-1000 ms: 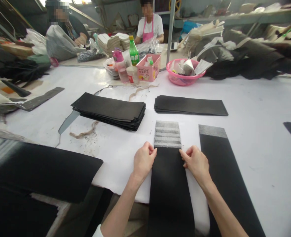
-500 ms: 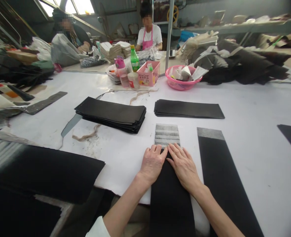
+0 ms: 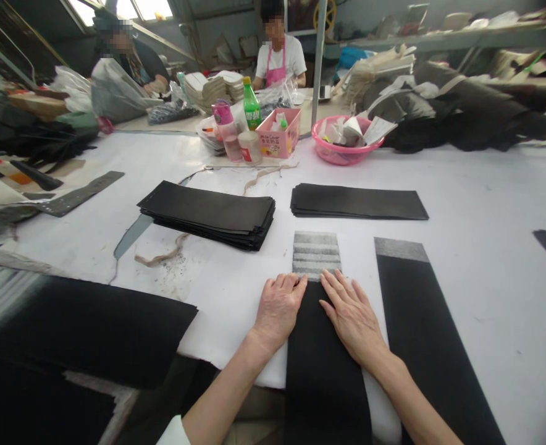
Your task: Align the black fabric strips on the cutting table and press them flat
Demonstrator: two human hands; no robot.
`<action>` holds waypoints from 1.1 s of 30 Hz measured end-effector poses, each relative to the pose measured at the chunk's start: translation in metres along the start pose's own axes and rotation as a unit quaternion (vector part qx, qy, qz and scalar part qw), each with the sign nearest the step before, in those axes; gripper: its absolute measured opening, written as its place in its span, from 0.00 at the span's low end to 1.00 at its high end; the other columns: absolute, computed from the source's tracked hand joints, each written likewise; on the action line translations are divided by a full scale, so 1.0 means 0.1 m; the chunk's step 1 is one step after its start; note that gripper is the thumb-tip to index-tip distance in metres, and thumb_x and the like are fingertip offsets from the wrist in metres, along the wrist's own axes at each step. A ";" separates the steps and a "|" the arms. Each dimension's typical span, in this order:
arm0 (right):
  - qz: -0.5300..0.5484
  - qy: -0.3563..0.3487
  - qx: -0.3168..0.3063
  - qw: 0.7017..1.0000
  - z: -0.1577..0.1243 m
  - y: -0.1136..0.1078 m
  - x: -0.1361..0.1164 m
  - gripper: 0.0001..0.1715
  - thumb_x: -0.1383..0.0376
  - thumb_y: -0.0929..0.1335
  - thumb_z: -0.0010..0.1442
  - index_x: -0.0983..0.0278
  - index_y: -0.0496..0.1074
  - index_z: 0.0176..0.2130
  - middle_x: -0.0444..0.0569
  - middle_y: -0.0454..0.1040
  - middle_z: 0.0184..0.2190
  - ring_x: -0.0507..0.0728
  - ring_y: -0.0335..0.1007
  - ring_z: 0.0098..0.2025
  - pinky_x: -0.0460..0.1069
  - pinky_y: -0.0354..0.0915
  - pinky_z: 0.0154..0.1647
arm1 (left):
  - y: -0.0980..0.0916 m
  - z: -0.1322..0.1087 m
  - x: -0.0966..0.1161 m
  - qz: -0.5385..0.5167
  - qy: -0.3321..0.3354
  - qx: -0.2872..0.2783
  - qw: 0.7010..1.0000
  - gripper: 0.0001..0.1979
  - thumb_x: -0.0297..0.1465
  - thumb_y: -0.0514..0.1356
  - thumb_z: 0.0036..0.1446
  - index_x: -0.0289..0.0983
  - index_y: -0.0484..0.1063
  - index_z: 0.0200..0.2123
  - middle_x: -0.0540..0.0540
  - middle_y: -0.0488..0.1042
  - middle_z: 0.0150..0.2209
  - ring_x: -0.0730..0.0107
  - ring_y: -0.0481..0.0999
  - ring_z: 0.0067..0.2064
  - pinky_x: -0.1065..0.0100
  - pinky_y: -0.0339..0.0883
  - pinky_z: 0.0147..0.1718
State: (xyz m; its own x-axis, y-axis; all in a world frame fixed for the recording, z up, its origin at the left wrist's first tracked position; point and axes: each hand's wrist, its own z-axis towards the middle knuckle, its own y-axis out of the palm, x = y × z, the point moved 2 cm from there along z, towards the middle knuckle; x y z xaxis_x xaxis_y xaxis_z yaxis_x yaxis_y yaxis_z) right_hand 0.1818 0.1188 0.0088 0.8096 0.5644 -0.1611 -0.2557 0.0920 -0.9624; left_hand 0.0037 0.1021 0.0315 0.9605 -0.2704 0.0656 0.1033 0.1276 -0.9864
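A long black strip [image 3: 326,377] lies in front of me, its near end running out of view at the bottom. Grey-and-white striped bands [image 3: 317,250] show at its far end. My left hand [image 3: 280,306] is closed at the strip's left edge, just below the bands, with fingers curled and thumb pressed there. Across the strip's right side my right hand [image 3: 352,315] lies flat, fingers stretched out. To the right rests a second black strip [image 3: 430,334] with a grey far end, apart from my hands.
Two stacks of black strips, a left stack [image 3: 208,207] and a right stack [image 3: 361,203], lie farther back. Large black sheets [image 3: 92,327] are at left. Beyond stand a pink box [image 3: 277,141], a green bottle [image 3: 251,108] and a pink basin [image 3: 342,154]. Two people sit across the table.
My hands have moved a little apart along the edge of the striped bands: the left one to the left, the right one to the right. The view has shifted slightly.
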 end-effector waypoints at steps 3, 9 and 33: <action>-0.012 0.024 0.017 1.000 -0.06 -0.03 0.09 0.27 0.59 0.54 0.73 0.65 0.58 0.65 0.51 0.49 0.68 0.62 0.42 0.69 0.62 0.50 0.66 | 0.01 0.00 0.00 -0.016 -0.007 0.004 1.000 0.19 0.26 0.54 0.66 0.41 0.63 0.59 0.43 0.70 0.48 0.60 0.68 0.48 0.59 0.63 0.43; -0.018 0.059 0.041 0.997 -0.27 -0.16 0.25 0.27 0.56 0.53 0.73 0.66 0.65 0.61 0.55 0.55 0.66 0.64 0.48 0.67 0.62 0.55 0.63 | 0.02 -0.02 -0.02 -0.047 -0.020 0.009 0.999 0.19 0.25 0.55 0.65 0.43 0.64 0.58 0.45 0.70 0.48 0.60 0.68 0.48 0.59 0.62 0.43; -0.029 0.013 -0.081 0.996 0.68 -0.42 0.09 0.08 0.67 0.75 0.59 0.62 0.73 0.37 0.48 0.71 0.38 0.61 0.65 0.44 0.52 0.57 0.40 | -0.12 0.40 -0.16 -0.093 -0.005 -0.004 0.996 0.05 0.31 0.63 0.60 0.39 0.69 0.34 0.48 0.69 0.40 0.63 0.67 0.45 0.64 0.65 0.42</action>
State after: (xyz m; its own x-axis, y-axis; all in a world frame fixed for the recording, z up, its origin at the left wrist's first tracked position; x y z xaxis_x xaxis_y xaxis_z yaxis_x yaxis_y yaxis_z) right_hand 0.1643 0.1757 0.0629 0.8351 0.5396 -0.1070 -0.1203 -0.0108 -0.9927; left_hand -0.0024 0.1432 0.0488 0.9274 -0.2797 0.2485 0.2775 0.0686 -0.9583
